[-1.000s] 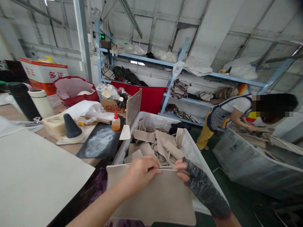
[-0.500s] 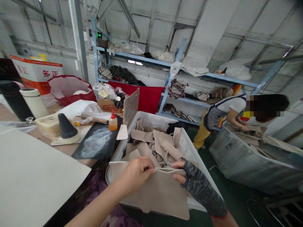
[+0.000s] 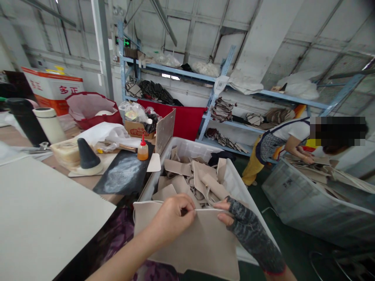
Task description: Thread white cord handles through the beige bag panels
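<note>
A flat beige fabric piece (image 3: 205,242) with a pale top edge hangs at the bottom centre, in front of a white bin (image 3: 243,183). My bare left hand (image 3: 177,212) pinches that top edge near its middle. In a grey fingerless glove, my right hand (image 3: 238,216) grips the same edge near its right corner, thumb in front and fingers behind. Many beige pieces (image 3: 178,185) lie loosely heaped in the bin behind the hands.
On the left table (image 3: 96,185) stand a glue bottle (image 3: 143,150), a dark cone (image 3: 87,155), a black board (image 3: 123,171) and two flasks. A person (image 3: 281,136) bends over a grey bin (image 3: 310,203) at right. Blue shelves (image 3: 187,76) stand behind.
The top edge of the beige piece, which showed a gap between two layers, now looks closed and straighter between my hands. The view has shifted slightly, so the surroundings sit further right.
</note>
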Demonstrator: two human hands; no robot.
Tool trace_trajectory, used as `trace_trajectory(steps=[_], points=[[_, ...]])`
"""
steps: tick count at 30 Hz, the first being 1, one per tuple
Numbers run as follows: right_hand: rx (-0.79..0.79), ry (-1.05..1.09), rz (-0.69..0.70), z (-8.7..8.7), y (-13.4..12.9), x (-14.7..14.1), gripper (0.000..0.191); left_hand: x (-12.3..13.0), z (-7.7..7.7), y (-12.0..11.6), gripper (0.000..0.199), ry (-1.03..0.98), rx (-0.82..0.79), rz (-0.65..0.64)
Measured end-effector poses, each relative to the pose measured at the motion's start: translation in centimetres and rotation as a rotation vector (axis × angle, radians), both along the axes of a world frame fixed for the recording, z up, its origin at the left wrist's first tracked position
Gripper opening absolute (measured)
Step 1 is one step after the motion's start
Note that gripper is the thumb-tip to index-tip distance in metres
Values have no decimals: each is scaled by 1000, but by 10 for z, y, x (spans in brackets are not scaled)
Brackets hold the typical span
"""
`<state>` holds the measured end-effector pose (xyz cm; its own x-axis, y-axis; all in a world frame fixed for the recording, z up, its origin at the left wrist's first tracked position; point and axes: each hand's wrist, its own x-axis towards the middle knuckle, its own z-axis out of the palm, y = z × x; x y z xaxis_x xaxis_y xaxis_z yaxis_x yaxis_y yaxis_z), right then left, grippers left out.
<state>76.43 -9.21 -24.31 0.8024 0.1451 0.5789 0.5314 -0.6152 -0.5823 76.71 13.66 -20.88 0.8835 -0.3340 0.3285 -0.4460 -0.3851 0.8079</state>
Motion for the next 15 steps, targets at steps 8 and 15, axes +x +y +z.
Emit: trace_trajectory(steps=[8,15], points=[[-11,-68,56,5,5,-1,33,-2,-3,-1,18,-52,-6,7],[36,-102,3,6,8,-2,35,-7,-2,-6,20,-187,1,-4]])
